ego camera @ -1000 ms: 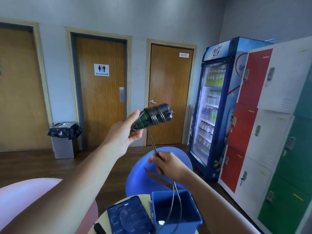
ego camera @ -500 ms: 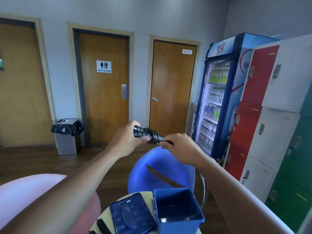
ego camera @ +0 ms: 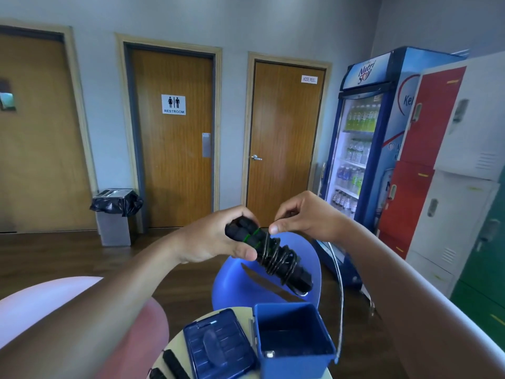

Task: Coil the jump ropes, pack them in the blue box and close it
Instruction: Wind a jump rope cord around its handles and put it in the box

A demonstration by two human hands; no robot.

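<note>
My left hand [ego camera: 218,239] grips a pair of black jump rope handles [ego camera: 270,255] with green rings, held together and tilted down to the right. Thin dark cord is wound several turns around them. My right hand [ego camera: 303,217] pinches the cord just above the handles. The loose cord [ego camera: 338,291] hangs from my right hand down past the right side of the open blue box [ego camera: 322,359]. The box stands on a small round table [ego camera: 175,348], its lid [ego camera: 218,346] hinged open to the left. More black handles [ego camera: 175,365] lie left of the lid.
A blue chair [ego camera: 232,283] stands behind the table and a pink chair [ego camera: 147,318] to its left. A drinks fridge [ego camera: 363,149] and coloured lockers [ego camera: 448,160] line the right wall. A bin [ego camera: 114,214] stands by the restroom door.
The handles have come down from a raised tilt to chest height. My right hand rose from near the box to the handles, carrying the cord around them for another turn.
</note>
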